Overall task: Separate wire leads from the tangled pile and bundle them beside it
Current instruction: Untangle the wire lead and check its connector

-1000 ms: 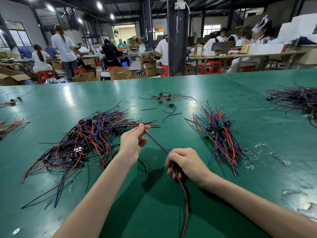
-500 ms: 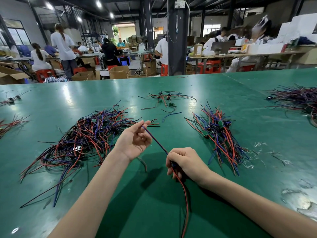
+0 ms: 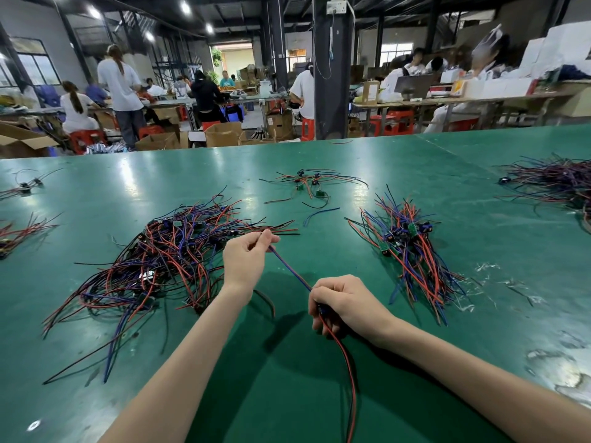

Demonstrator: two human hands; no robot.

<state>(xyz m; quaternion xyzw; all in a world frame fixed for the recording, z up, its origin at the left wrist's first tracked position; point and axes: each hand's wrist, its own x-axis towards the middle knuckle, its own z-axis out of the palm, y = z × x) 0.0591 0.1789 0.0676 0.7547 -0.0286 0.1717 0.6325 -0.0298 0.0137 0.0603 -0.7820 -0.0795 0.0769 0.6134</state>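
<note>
Holding one lead (image 3: 289,270) taut above the table (image 3: 319,394), between the pile (image 3: 166,257) on the left and the bundle (image 3: 412,251) on the right. Pinched near its far end in the left hand (image 3: 246,260); clamped lower down in the curled right hand (image 3: 345,302), red tail trailing toward the viewer. Probably light, limp, slick-jacketed, apt to snag. Best gripped close to an end, fingertips tight; draw out slowly, never yank.

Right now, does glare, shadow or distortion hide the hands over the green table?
Head view: lamp glare streaks the table, beyond the hands; the left hand and right hand, gripping a wire, are sharp, casting shadows toward the camera; the wide lens bends the table's far edge; distant workers look soft.
</note>
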